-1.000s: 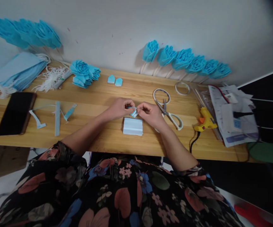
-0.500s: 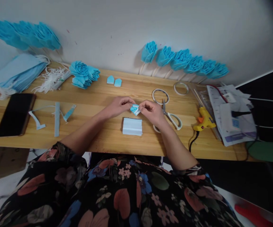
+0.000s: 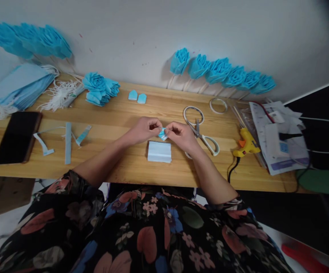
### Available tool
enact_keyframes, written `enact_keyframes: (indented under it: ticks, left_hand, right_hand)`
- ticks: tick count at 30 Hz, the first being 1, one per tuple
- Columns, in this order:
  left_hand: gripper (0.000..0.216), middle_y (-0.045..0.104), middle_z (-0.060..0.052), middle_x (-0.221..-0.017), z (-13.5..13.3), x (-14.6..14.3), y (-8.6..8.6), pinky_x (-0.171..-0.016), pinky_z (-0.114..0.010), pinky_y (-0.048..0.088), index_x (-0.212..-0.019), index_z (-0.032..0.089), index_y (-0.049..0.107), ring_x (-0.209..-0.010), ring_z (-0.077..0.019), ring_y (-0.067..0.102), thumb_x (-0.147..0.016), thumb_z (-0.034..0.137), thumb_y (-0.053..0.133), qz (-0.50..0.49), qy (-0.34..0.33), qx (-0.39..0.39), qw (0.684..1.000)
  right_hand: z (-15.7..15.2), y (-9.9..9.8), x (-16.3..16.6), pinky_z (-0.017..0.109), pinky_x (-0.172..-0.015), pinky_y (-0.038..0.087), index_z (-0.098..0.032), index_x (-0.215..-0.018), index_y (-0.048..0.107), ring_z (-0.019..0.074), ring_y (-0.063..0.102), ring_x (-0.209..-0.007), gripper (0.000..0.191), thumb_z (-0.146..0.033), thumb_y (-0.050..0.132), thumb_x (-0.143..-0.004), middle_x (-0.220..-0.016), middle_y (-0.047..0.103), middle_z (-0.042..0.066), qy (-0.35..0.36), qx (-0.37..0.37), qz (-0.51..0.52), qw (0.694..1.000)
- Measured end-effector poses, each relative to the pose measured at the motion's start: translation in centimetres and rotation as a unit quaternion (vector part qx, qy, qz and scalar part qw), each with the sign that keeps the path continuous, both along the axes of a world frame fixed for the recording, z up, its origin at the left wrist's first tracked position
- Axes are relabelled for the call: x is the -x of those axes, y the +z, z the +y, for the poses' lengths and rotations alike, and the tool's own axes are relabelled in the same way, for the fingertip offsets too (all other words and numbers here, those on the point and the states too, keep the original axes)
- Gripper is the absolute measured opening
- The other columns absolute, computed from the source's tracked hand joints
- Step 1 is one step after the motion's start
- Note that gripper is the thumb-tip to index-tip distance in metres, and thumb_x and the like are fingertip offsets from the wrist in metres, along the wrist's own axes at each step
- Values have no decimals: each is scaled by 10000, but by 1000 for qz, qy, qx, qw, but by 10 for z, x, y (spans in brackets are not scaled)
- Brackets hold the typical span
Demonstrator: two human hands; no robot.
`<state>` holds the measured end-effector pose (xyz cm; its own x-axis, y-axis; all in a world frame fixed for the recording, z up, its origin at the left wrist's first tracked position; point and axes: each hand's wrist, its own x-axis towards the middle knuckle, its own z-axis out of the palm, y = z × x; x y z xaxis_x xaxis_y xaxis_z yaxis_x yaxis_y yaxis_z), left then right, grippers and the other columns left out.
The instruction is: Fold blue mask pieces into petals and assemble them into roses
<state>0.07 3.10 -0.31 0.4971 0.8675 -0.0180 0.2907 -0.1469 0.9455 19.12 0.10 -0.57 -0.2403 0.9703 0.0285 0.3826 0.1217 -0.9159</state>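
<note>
Both forearms converge from the lower corners, elbows bent outward and wrists raised above the tabletop. The left hand points inward, fingers curled, with thumb and index fingertip pinching the left edge of a folded blue-and-white fabric piece. The right hand mirrors this pose, its thumb and forefinger closed on the opposite edge. The piece is thus located between the two sets of fingertips (its underside is not visible). Directly below the fingertips, toward the wearer, lies a pleated pale-blue rectangle. Scissors lie just right of the right-hand fingers, overlapping a tape roll. Two blue petal-shaped cutouts lie beyond the left-hand fingers.
</note>
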Motion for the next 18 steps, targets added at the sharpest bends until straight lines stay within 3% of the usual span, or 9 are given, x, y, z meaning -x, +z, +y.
enact_keyframes:
  ticks: [10, 18]
  left_hand:
    - [79, 597, 17, -642, 5, 5, 0, -568, -211, 364, -720, 148, 637, -595, -90, 492, -751, 206, 592, 10, 25, -7, 1000]
    - [166, 582, 4, -683, 3, 3, 2, -616, -232, 384, -739, 155, 600, -652, -109, 498, -779, 316, 588, -17, 24, -5, 1000]
  right_hand:
    - [2, 3, -6, 270, -652, 426, -193, -881, 719, 133, 557, -674, 252, -417, 614, -831, -763, 685, 8, 13, 20, 25, 999]
    - [1, 2, -2, 252, -583, 373, -196, -756, 636, 114, 477, -606, 198, -391, 665, -773, -690, 624, -12, 25, 14, 4, 1000]
